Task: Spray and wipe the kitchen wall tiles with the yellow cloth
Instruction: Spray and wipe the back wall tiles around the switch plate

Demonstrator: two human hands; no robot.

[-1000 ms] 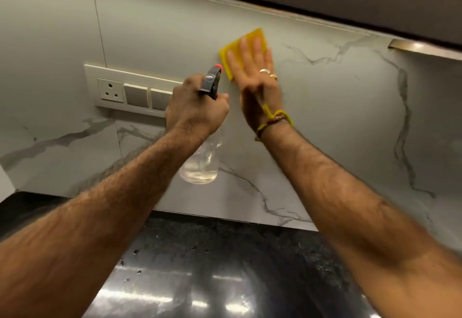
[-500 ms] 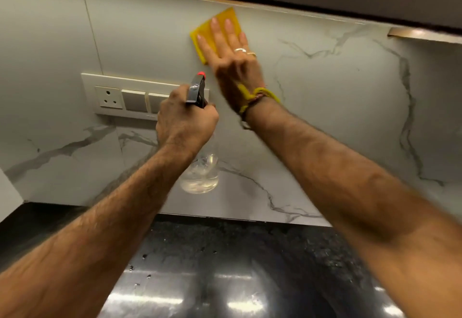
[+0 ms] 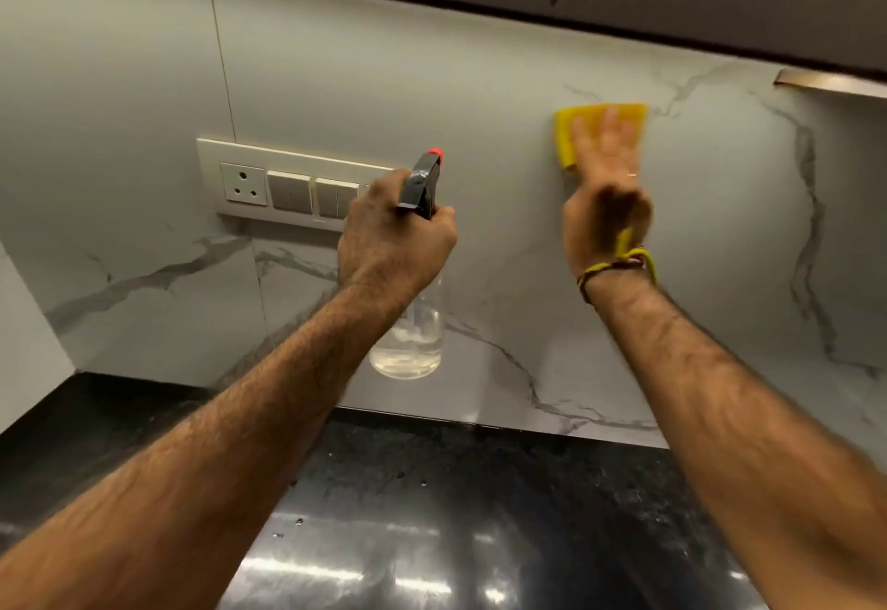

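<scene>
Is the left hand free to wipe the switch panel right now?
Probably not: the left hand grips the spray bottle, and the yellow cloth is under the right hand, off to the panel's right.

My spray bottle (image 3: 407, 345) is clear plastic with a glossy black head. The wall tiles (image 3: 360, 81) look smooth, marble-veined, softly matt. The dark stone counter (image 3: 432, 537) shines glossy.

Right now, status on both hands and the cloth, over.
Left hand grips spray bottle, off the wall. Right hand flat, pressing yellow cloth on wall tiles. Switch panel left of bottle; nothing blocking.
</scene>
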